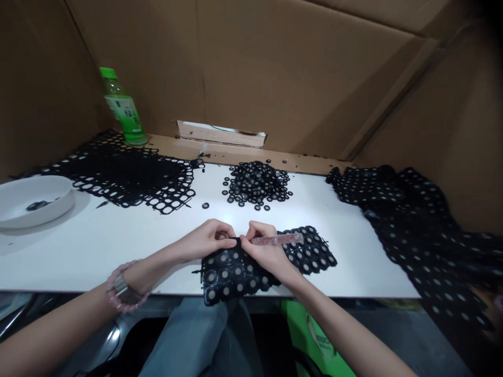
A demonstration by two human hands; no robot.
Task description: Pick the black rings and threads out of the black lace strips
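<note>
My left hand (208,241) pinches the upper edge of a piece of black circle-patterned lace (236,275) lying on the white table (90,256). My right hand (261,247) grips a translucent pink pen-shaped tool (277,240), and its fingers press close against the same edge, next to my left fingertips. The tool's tip is hidden behind my fingers. The lace hangs slightly over the table's near edge. A beaded bracelet and a metal watch-like band (126,287) circle my left wrist.
A heap of small black rings (257,183) lies ahead, with a stray ring (205,205) nearby. A black lace sheet (126,175) spreads left, beside a white bowl (35,201). More lace (412,230) drapes over the right. A green-capped bottle (122,107) stands at the back against cardboard walls (275,68).
</note>
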